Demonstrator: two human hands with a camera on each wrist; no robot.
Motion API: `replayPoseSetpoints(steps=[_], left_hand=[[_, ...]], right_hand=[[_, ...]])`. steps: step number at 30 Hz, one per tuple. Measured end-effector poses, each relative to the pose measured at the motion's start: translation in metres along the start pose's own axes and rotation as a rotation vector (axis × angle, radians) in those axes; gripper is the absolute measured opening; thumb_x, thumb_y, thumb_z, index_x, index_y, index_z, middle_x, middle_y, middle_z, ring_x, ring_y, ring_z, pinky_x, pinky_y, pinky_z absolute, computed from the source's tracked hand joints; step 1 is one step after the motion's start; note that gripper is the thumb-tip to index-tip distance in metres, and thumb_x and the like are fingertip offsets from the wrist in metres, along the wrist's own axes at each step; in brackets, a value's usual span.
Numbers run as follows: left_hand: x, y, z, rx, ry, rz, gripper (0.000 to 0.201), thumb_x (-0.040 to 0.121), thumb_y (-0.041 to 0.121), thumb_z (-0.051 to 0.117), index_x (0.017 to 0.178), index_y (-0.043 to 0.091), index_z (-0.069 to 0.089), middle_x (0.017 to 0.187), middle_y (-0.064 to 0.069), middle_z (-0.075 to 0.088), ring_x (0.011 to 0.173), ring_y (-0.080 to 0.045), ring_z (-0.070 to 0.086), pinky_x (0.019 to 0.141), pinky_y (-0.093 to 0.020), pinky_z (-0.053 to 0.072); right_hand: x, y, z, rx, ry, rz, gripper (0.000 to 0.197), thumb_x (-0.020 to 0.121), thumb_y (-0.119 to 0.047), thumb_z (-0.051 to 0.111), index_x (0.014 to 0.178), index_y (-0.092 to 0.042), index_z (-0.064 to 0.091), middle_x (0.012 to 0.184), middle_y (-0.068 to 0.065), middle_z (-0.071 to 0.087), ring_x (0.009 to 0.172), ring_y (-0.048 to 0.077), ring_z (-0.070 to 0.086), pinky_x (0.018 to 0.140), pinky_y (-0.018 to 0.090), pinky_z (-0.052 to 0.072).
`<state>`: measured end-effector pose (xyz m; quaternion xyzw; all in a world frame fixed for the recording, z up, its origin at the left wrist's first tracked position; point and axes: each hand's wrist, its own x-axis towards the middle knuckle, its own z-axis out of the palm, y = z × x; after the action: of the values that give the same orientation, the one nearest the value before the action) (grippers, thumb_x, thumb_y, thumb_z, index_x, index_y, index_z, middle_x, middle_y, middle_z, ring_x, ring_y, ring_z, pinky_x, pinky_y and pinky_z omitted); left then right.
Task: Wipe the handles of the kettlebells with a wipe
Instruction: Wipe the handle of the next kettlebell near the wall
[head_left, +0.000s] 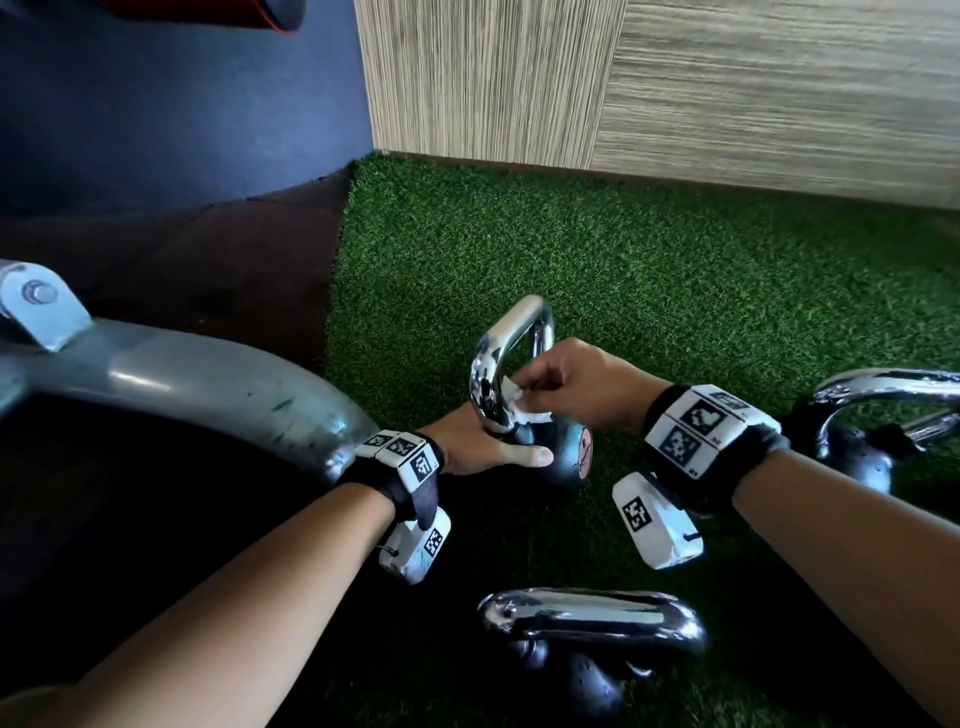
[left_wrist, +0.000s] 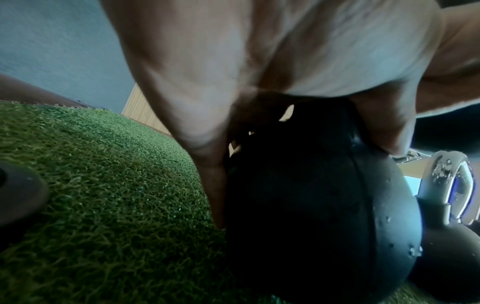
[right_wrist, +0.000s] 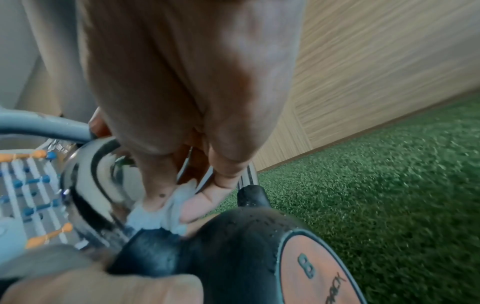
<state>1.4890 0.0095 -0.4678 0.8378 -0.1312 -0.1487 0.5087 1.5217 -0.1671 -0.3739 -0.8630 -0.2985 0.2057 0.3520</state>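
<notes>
A black kettlebell (head_left: 545, 462) with a chrome handle (head_left: 511, 343) and an orange badge stands on green turf. My left hand (head_left: 483, 449) grips its round body (left_wrist: 311, 205), thumb across the front, fingers down the far side. My right hand (head_left: 556, 379) pinches a crumpled white wipe (head_left: 514, 402) against the lower left leg of the handle, just above the body. In the right wrist view the wipe (right_wrist: 161, 214) sits bunched between thumb and fingertips where the chrome handle (right_wrist: 85, 185) meets the black body (right_wrist: 233, 246).
A second kettlebell (head_left: 592, 623) stands close below my arms and a third (head_left: 872, 426) at the right. A grey machine tube (head_left: 208, 384) curves in from the left. A wood-panel wall (head_left: 675, 104) bounds the turf (head_left: 623, 260). A table-football game (right_wrist: 26, 185) shows beyond.
</notes>
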Motion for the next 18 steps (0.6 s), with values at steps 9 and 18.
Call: replayPoseSetpoints(steps=[9, 18], left_hand=[[-0.001, -0.007, 0.001, 0.054, -0.007, 0.071, 0.048, 0.088, 0.024, 0.081, 0.133, 0.015, 0.065, 0.123, 0.029, 0.059, 0.108, 0.028, 0.050, 0.112, -0.008, 0.031], [-0.012, -0.007, 0.007, 0.084, 0.035, 0.006, 0.065, 0.077, 0.050, 0.085, 0.135, 0.031, 0.061, 0.137, 0.018, 0.062, 0.129, 0.001, 0.054, 0.118, -0.024, 0.035]], right_hand=[[0.000, -0.005, 0.003, 0.114, -0.040, 0.002, 0.014, 0.094, -0.008, 0.069, 0.102, -0.016, 0.078, 0.096, -0.001, 0.080, 0.087, 0.014, 0.073, 0.088, 0.035, 0.057], [-0.004, -0.010, 0.020, 1.016, 0.087, 0.197, 0.020, 0.076, 0.004, 0.071, 0.095, 0.008, 0.067, 0.091, 0.017, 0.074, 0.074, 0.020, 0.075, 0.073, 0.030, 0.065]])
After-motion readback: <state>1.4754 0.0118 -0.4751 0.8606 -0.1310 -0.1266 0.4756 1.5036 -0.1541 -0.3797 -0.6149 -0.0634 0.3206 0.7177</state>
